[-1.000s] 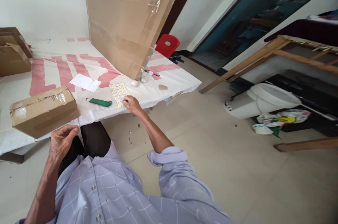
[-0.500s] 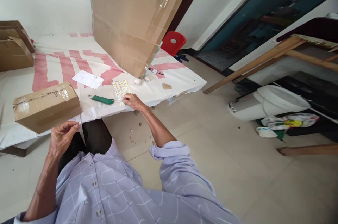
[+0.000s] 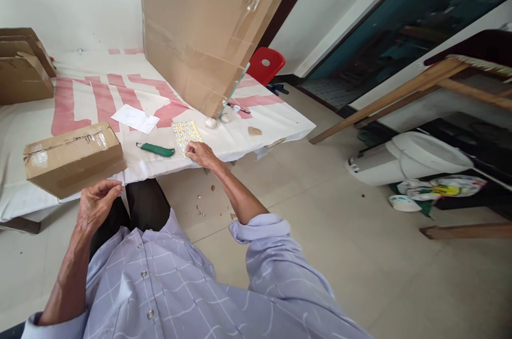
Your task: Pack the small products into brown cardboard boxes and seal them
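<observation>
A: White cloth with red markings covers the table [image 3: 236, 144]; where's the yellow sheet [image 3: 184, 131]?

B: Near the front edge, right of the green knife [image 3: 158, 150], under the fingers of the right hand [image 3: 200, 154]

A: How are the 2 hands set?

B: The right fingers are bunched at the sheet's near corner; whether they pinch it I can't tell. The left hand [image 3: 96, 203], beside the carton [image 3: 74, 155], has thumb and forefinger drawn close; whether they meet or hold anything, I can't tell

A: How would the sheet handle?

B: Probably light, thin, easily creased; I'd take it flat by 2 opposite edges, clear of the white patches
</observation>
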Demonstrator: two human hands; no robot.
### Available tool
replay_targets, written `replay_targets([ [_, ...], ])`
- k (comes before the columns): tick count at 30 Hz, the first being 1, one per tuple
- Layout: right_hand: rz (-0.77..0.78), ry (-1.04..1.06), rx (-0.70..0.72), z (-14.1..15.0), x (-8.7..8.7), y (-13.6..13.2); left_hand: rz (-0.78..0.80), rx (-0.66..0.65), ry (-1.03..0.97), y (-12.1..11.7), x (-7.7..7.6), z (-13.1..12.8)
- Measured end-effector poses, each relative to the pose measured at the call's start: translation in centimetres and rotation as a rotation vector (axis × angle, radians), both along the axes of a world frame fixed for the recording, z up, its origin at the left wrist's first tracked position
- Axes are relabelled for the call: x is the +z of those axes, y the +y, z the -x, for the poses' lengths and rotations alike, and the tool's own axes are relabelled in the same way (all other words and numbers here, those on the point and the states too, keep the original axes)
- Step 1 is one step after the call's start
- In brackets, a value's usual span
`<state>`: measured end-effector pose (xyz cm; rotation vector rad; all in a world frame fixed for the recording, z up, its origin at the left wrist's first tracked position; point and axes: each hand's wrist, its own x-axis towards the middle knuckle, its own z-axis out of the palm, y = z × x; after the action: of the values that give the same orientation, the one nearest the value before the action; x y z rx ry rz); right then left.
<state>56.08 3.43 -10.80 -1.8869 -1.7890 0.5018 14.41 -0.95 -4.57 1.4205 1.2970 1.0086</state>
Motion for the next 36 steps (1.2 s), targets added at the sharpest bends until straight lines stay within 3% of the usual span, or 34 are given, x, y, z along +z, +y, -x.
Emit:
replay_targets([
  [6, -0.048, -0.061, 0.002, 0.7, 0.2, -0.9, -0.031, -0.013, -0.019, 0.0, 0.4, -0.1],
  [10, -0.07, -0.088, -0.001, 0.8, 0.2, -1.1, -0.168, 0.019, 0.031, -0.5, 1.4, 0.5],
  [15, -0.148, -0.155, 0.02, 0.9, -0.7, -1.5, -0.627, 0.26, 0.257, -1.1, 4.0, 2.9],
  [19, -0.24, -0.232, 0.07, 1.0, -2.2, -2.3, -0.778, 0.505, 0.352, -0.5, 5.2, 6.2],
  [23, -0.292, -0.298, 0.096, 1.3, -3.3, -2.8, -0.688, 0.546, 0.298, 1.2, 5.3, 9.3],
  [28, -0.311, -0.346, 0.088, 1.7, -3.7, -3.5, -0.45, 0.394, 0.141, 3.4, 4.6, 11.3],
  [33, -0.32, -0.355, 0.023, 1.9, -3.4, -3.5, -0.342, 0.277, 0.077, 4.5, 3.9, 12.2],
  [36, -0.421, -0.378, 0.046, 3.1, -2.5, -3.0, -0.297, 0.2, 0.053, 4.8, 4.0, 12.6],
])
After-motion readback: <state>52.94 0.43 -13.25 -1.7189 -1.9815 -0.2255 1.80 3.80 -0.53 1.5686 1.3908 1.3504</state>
